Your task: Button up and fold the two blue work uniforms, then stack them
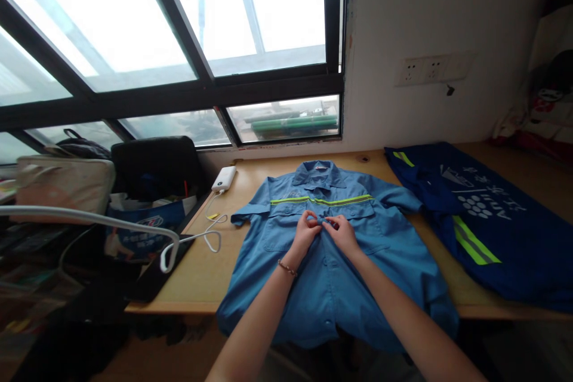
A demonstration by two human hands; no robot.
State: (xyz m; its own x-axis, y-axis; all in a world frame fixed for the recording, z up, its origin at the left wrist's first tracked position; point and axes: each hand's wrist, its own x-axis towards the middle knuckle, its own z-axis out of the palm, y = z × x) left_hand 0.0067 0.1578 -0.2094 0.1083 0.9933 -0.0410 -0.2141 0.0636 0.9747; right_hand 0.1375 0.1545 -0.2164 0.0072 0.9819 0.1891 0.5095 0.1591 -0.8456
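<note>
A light blue short-sleeved work shirt (286,274) lies front up on the wooden table, its collar toward the window and its hem hanging over the near edge. A yellow-green reflective stripe crosses its chest. My left hand (307,228) pinches the front placket just below the stripe, between the two chest pockets. Close beside it, my right hand (339,230) pinches the other side of the placket, fingertips almost touching the left ones. The fabric is lifted slightly there. Whatever button lies between the fingertips is hidden. Further down the placket, buttons show.
A dark blue garment (528,250) with reflective strips and white print lies at the right. On the left are a white power bank (224,179) with a cable (210,233), a blue bag (143,224) and a black chair back (156,161). A white curved tube (111,221) crosses the left foreground.
</note>
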